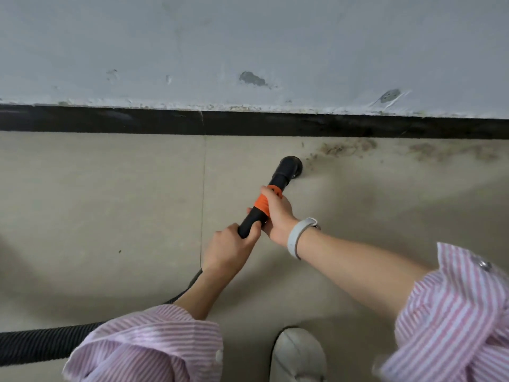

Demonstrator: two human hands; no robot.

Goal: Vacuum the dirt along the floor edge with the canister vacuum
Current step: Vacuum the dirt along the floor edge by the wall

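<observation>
So far, progress: the floor (110,205) out past the left hand (230,248) and along the black skirting (110,119) looks bare but for one small speck, so I judge that stretch done; the work seems roughly midway at best.
Dirt left: brown dirt (344,148) lies beyond and to the right of the right hand (276,213), tight against the skirting, with a second patch (451,153) farther right again; both are still to be taken up.
Hose: the ribbed hose (41,346) trails from behind the left hand, under the striped sleeve (154,343), and off to the left; the canister itself is not in view.
Wand: the black wand (264,199) runs through both hands, its long axis slanting up and to the right, from near the person toward the wall (248,37).
Nozzle: the nozzle (292,166) sits ahead of the right hand, low at the floor, its mouth turned right toward the nearest dirt and just short of it; whether it touches the floor I cannot tell.
Right hand: wrapped around the orange band (261,204) of the wand, forward of the left.
Left hand: clasped around the rear end of the wand, just behind the right hand.
Next, likely: sweep rightward along the edge.
</observation>
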